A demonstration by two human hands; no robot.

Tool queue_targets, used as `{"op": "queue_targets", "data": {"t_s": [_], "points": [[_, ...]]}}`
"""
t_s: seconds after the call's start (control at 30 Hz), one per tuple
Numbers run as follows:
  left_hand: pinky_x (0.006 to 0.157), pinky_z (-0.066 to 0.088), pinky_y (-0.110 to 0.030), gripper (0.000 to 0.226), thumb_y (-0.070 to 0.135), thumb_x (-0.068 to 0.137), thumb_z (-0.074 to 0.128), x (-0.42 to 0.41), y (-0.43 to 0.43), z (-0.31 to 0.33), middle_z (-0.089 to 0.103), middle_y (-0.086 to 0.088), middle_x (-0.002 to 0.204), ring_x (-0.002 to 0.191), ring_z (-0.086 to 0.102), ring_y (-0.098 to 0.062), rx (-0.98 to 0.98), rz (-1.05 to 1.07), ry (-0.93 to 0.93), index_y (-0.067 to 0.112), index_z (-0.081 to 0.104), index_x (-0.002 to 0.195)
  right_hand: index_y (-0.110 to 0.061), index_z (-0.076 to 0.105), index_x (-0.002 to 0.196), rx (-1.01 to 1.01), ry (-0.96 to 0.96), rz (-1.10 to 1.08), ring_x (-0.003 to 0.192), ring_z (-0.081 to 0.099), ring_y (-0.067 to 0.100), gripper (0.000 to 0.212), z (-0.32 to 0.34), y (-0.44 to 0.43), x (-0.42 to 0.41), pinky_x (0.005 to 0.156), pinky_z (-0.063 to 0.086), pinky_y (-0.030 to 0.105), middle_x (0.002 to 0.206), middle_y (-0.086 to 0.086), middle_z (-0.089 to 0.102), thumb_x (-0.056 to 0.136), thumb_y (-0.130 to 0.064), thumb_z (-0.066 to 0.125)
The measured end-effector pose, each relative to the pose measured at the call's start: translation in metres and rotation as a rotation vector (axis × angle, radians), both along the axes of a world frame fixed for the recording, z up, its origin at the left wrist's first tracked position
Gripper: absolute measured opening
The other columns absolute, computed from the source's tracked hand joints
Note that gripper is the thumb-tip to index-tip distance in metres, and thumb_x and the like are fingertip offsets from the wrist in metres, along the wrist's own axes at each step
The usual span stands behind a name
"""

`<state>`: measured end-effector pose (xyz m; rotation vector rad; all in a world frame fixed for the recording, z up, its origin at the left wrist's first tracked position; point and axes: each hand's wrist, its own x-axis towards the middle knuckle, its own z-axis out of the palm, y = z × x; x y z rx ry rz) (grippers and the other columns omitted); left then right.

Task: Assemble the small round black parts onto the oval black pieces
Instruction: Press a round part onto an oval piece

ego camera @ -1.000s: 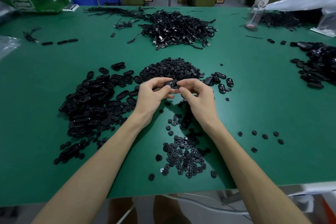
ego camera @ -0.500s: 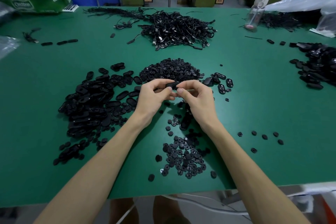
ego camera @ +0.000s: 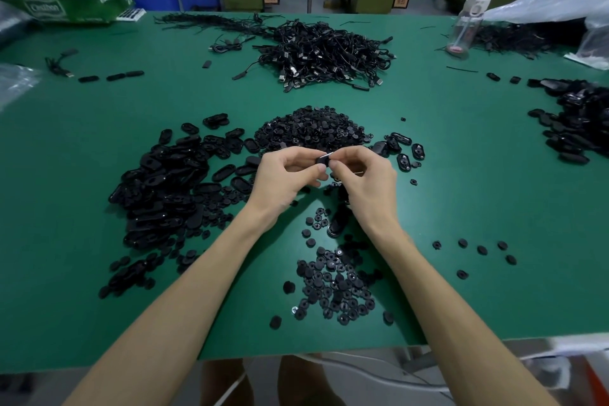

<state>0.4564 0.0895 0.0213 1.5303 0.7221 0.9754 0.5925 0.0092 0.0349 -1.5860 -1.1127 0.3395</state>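
Both hands are meeting above the middle of the green table [ego camera: 461, 175]. The left hand [ego camera: 283, 178] is pinching a small oval black piece [ego camera: 323, 160] between thumb and curled fingers; the right hand [ego camera: 365, 178] is pinching the same piece from the other side, fingertips [ego camera: 334, 164] pressing against it. Whether a round part is already sitting in it, cannot tell, too small and covered. The piece is hanging in the air, just in front of the heap of small round parts [ego camera: 313, 128]. A big pile of oval black pieces [ego camera: 164, 184] is lying to the left of the left hand. A second, flatter scatter of round black parts [ego camera: 333, 283] is lying between the forearms near the table edge. A tangle of black cables [ego camera: 323, 53] is sitting further back, and a clear bottle [ego camera: 468, 26] is standing at the far right.
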Motion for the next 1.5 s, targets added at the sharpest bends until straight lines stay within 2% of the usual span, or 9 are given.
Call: {"op": "queue_targets", "data": {"t_s": [0.37,0.5,0.57,0.63,0.77,1.1,1.27,1.4,1.5], "points": [[0.076,0.061,-0.028,0.017,0.003,0.093,0.074,-0.001,0.001,0.000,0.080,-0.009,0.096,0.085,0.078,-0.025,0.024,-0.042,-0.017,0.007,0.076,0.110,-0.021,0.075,0.091,0.031,-0.045,-0.005,0.086,0.057,0.007,0.009,0.000,-0.002,0.003,0.081,0.045,0.017,0.096,-0.002,0.064,0.090,-0.013,0.076],[0.079,0.062,-0.032,0.016,0.002,0.095,0.071,-0.002,0.001,-0.001,0.079,-0.011,0.097,0.084,0.077,-0.027,0.011,-0.045,-0.055,0.009,0.075,0.108,-0.021,0.074,0.105,0.035,0.159,0.071,0.084,0.058,0.008,0.020,0.000,0.000,0.004,0.083,0.052,0.026,0.099,0.002,0.067,0.087,-0.013,0.080],[0.079,0.062,-0.033,0.015,0.002,0.095,0.071,-0.002,0.001,0.000,0.079,-0.011,0.098,0.084,0.077,-0.027,0.011,-0.047,-0.058,0.009,0.075,0.108,-0.020,0.073,0.109,0.036,0.289,0.102,0.082,0.060,0.010,0.025,0.000,0.001,0.005,0.076,0.055,0.028,0.093,0.001,0.067,0.087,-0.010,0.080],[0.078,0.061,-0.033,0.014,0.004,0.094,0.072,-0.002,0.001,-0.001,0.079,-0.011,0.097,0.083,0.077,-0.027,0.021,-0.044,-0.049,0.009,0.075,0.107,-0.015,0.074,0.104,0.040,0.368,0.137,0.078,0.064,0.010,0.022,0.000,0.000,0.006,0.069,0.054,0.024,0.087,0.002,0.072,0.086,-0.007,0.081],[0.076,0.061,-0.031,0.011,0.004,0.094,0.073,-0.001,0.000,-0.001,0.079,-0.011,0.093,0.082,0.077,-0.025,0.028,-0.039,-0.033,0.010,0.075,0.103,-0.011,0.078,0.099,0.035,0.439,0.157,0.080,0.071,0.015,0.017,-0.002,0.001,0.009,0.076,0.058,0.025,0.087,0.005,0.078,0.083,-0.006,0.083],[0.078,0.061,-0.031,0.015,0.003,0.093,0.074,-0.001,0.000,0.000,0.079,-0.009,0.089,0.082,0.077,-0.024,0.051,0.004,0.009,0.010,0.075,0.106,-0.009,0.079,0.100,0.051,0.430,0.196,0.075,0.073,0.015,0.016,-0.001,0.001,0.007,0.074,0.058,0.024,0.084,0.009,0.079,0.087,0.002,0.076],[0.084,0.064,-0.040,0.014,0.001,0.093,0.071,0.000,-0.002,0.001,0.079,-0.010,0.089,0.082,0.077,-0.023,0.079,0.060,0.068,0.007,0.074,0.105,-0.007,0.079,0.099,0.042,0.342,0.204,0.074,0.075,0.013,0.016,-0.001,0.002,0.005,0.071,0.057,0.020,0.083,0.006,0.079,0.087,0.002,0.076],[0.087,0.063,-0.046,0.014,0.000,0.092,0.071,0.001,-0.003,0.003,0.078,-0.013,0.093,0.087,0.076,-0.029,0.113,0.088,0.114,0.006,0.073,0.105,-0.012,0.079,0.096,0.043,0.267,0.197,0.076,0.075,0.016,0.016,-0.001,0.002,0.004,0.073,0.059,0.023,0.082,0.003,0.079,0.086,0.001,0.077],[0.085,0.063,-0.041,0.015,-0.001,0.093,0.071,-0.001,-0.003,0.005,0.078,-0.013,0.092,0.084,0.077,-0.025,0.114,0.068,0.104,0.005,0.073,0.106,-0.015,0.079,0.095,0.049,0.260,0.190,0.075,0.075,0.016,0.019,0.000,0.000,0.004,0.072,0.059,0.024,0.081,0.002,0.079,0.087,0.002,0.076]]}}
